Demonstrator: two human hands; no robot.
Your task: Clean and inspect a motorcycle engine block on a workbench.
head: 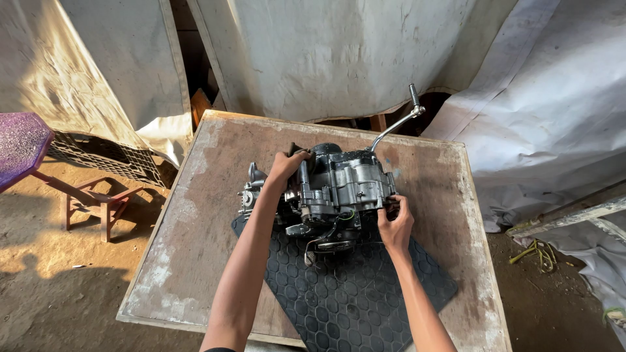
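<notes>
Gripping the engine [339,189], the left hand [285,167] clasps its far-left casing, the right hand [394,225] its near-right edge; cast metal, probably heavy, rigid, maybe oily.

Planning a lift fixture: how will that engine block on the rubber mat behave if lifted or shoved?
The engine block is cast metal and bulky, so probably heavy and rigid; the left hand and right hand both grip it. The textured rubber mat likely resists sliding. The long kick lever sticks out to one side, so it may tip or swing off-balance when lifted.
</notes>
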